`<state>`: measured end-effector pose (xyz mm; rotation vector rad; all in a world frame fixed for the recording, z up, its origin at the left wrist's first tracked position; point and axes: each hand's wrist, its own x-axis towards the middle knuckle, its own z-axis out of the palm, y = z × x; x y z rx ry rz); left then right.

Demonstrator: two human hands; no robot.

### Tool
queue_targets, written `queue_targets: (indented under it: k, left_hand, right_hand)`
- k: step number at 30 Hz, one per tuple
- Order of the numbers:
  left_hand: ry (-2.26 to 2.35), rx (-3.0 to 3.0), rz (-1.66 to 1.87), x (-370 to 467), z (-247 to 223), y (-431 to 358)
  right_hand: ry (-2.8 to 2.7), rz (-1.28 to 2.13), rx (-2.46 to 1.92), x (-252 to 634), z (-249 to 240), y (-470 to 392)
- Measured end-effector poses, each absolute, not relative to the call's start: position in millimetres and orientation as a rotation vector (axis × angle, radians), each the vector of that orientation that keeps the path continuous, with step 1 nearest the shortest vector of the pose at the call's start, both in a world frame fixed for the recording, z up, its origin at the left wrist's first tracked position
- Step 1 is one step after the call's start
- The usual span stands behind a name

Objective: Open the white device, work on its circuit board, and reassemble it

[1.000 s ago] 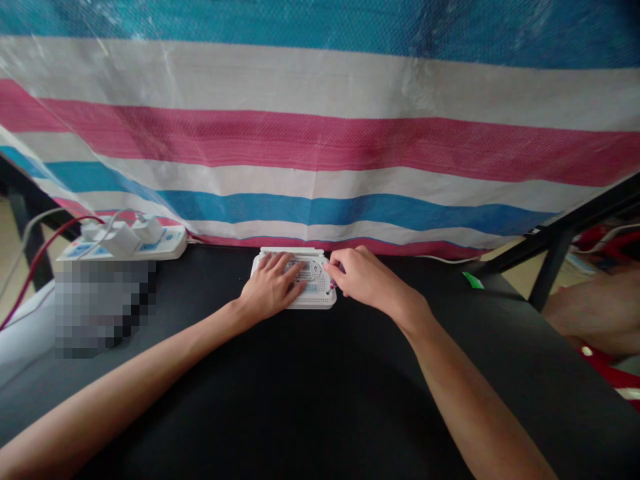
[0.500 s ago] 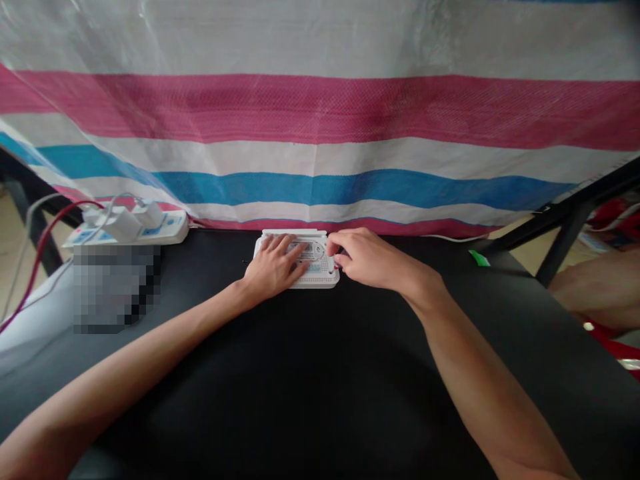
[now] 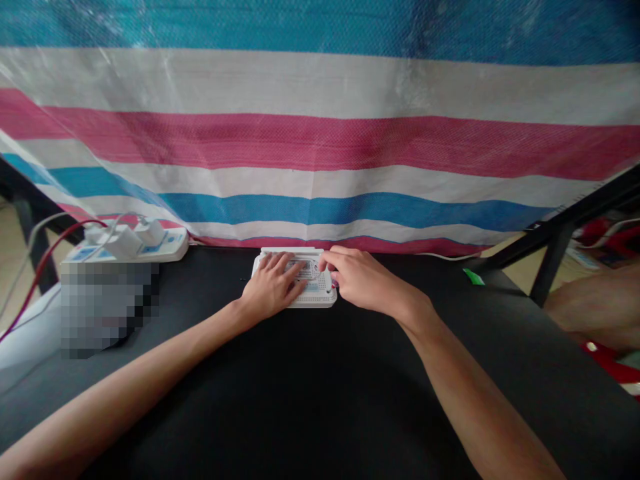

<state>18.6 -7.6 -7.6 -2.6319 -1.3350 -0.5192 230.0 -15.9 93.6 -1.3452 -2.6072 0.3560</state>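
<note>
A small white device (image 3: 314, 288) with vent slots and a label lies flat near the far edge of the black table (image 3: 320, 400). My left hand (image 3: 273, 287) rests palm-down on its left half, fingers spread across the top, pressing it to the table. My right hand (image 3: 357, 280) is curled at the device's right end, its fingertips closed on a small tool with a reddish handle whose tip touches the device near the label. Most of the tool is hidden inside my fingers.
A white power strip (image 3: 133, 243) with plugged chargers and red and white cables sits at the back left, beside a blurred patch. A striped tarp (image 3: 320, 147) hangs behind the table. A green scrap (image 3: 473, 277) lies at right, and another person's arm (image 3: 595, 313) is at the far right.
My right hand has shifted slightly left along the device's right end, toward the label. My left hand stays pressed on the device. The camera view bobbed down and back up.
</note>
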Motion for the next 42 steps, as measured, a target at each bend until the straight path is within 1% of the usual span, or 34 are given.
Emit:
queue_targets:
  k: [6,10,22,28,34,42]
  left_hand:
    - [-1.334,-2.63,-0.563,18.8,-8.0,-8.1]
    - [-1.324,-2.645,-0.603,18.5,-7.7,-7.9]
    - [-1.329,-2.634,-0.547,18.1,-7.2,-7.7]
    - [-1.328,-2.632,-0.537,18.5,-6.4,-7.7]
    - [-1.324,-2.627,-0.525,18.8,-7.6,-7.3]
    - [-1.318,-2.615,-0.515,18.7,-7.1,-8.1]
  right_hand:
    - [-2.576,0.3,-1.401,227.5,91.7,-12.4]
    - [-2.539,0.352,-1.416,226.5,90.7,-11.0]
    - [-2.493,0.356,-1.366,227.8,88.3,-9.8]
    - [-2.512,0.36,-1.437,225.7,91.5,-10.9]
    - [-2.561,0.303,-1.325,228.3,89.7,-13.3]
    - [-2.523,0.337,-1.428,226.8,91.8,-13.0]
